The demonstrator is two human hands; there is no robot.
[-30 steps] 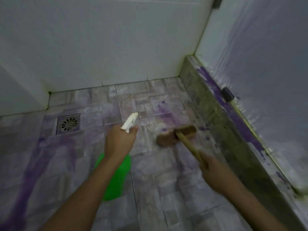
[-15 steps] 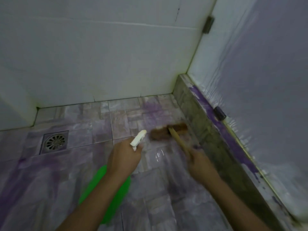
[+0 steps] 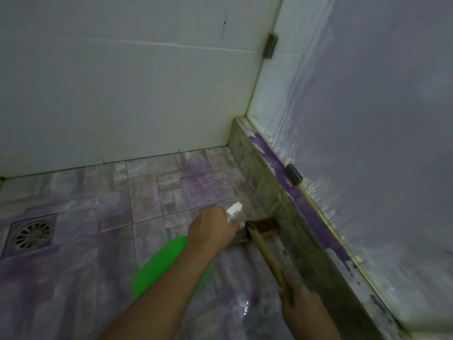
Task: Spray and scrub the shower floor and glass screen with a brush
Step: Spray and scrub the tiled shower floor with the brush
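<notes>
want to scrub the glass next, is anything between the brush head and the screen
Yes: the brush head sits on the floor tiles against the raised stone curb, which stands between it and the glass screen above.

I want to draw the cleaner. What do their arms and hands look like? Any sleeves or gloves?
No gloves and no sleeves in view. The left hand and right hand are bare, and both forearms are bare to the bottom edge of the picture. I see no watch, ring or bracelet, though the picture is dim and a bit blurry.
</notes>
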